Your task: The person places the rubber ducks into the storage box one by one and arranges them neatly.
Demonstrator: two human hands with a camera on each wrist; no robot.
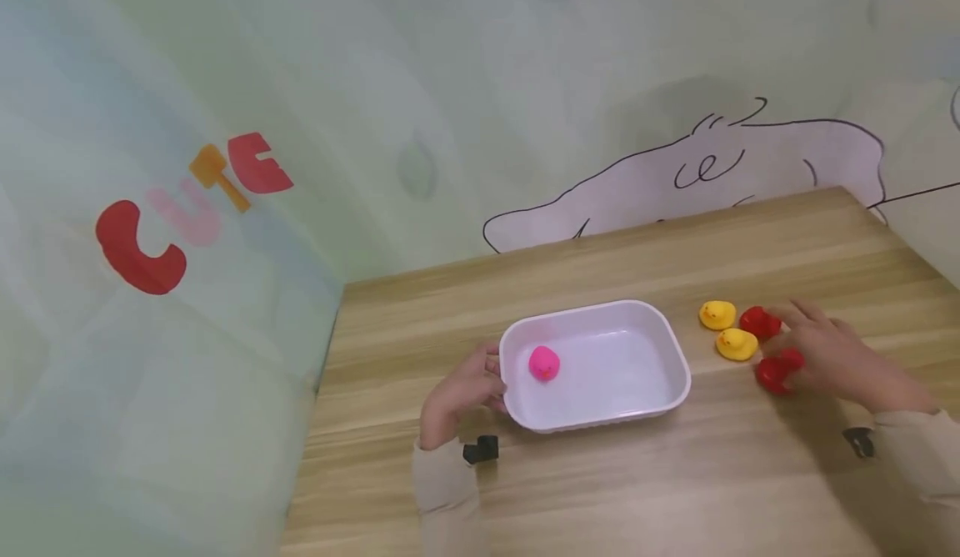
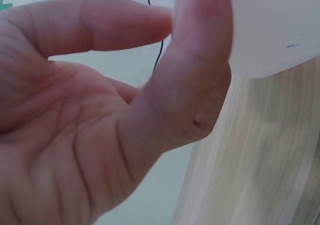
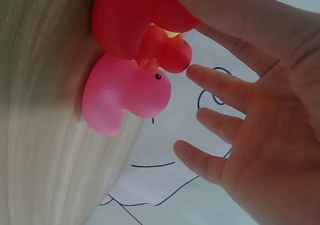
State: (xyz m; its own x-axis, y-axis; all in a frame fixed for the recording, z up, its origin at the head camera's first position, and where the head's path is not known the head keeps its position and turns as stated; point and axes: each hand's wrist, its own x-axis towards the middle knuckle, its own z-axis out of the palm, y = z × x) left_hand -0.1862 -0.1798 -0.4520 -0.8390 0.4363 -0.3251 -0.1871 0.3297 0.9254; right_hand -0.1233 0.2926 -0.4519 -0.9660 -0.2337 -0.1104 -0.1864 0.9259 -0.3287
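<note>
Red duck point(image 3: 120, 20) seems pinched in right grip point(image 1: 832, 358), left grip point(image 1: 467, 388) unclear, letters point(image 1: 207, 165) reading "CUTE".

A pale wall point(image 1: 465, 65) rose behind the wooden bench point(image 1: 637, 490), bearing a black-outlined cartoon point(image 1: 622, 194); colourful letters point(image 1: 201, 232) left of the bench spelled "CUTE".

Light soft, even, slightly dim. Shadow on counter point(image 1: 600, 499) below right hand point(image 1: 834, 355); faint glare inside tray point(image 1: 600, 382). Left-wrist view: left hand point(image 2: 100, 120) slightly soft. Right-wrist view: pale sheen on pink duck point(image 3: 107, 95).
</note>
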